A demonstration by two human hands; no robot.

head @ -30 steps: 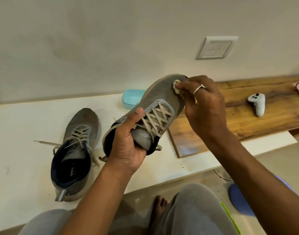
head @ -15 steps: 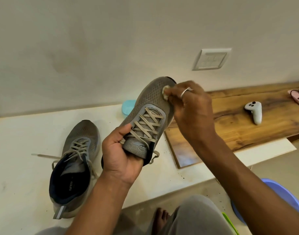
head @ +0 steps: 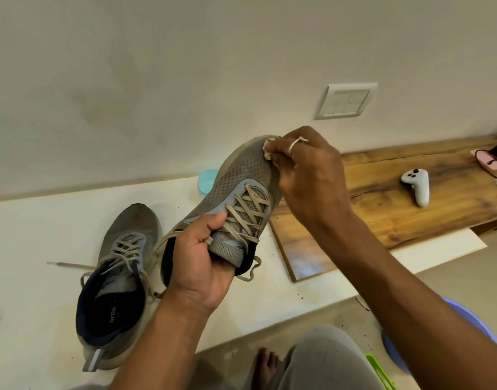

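Note:
A grey laced sneaker (head: pixel 236 178) is lifted above the white platform (head: pixel 30 249), toe pointing up and away. My left hand (head: pixel 199 260) grips it around the tongue and heel opening. My right hand (head: pixel 309 175), with a ring on one finger, pinches a small off-white cloth wad (head: pixel 267 150) and presses it on the toe of the shoe. The matching second sneaker (head: pixel 120 282) lies on the platform to the left, opening toward me, one lace trailing left.
A light blue container (head: pixel 207 181) sits behind the held shoe by the wall. A wooden board (head: pixel 382 209) on the right carries a white controller (head: pixel 417 184) and a pink item (head: pixel 488 161). A purple basin (head: pixel 472 330) stands on the floor at right. My knee and bare foot are below.
The cloth in my right hand has moved along the toe of the held shoe. The camera view has shifted, so the shoe sits slightly lower and more upright in the frame.

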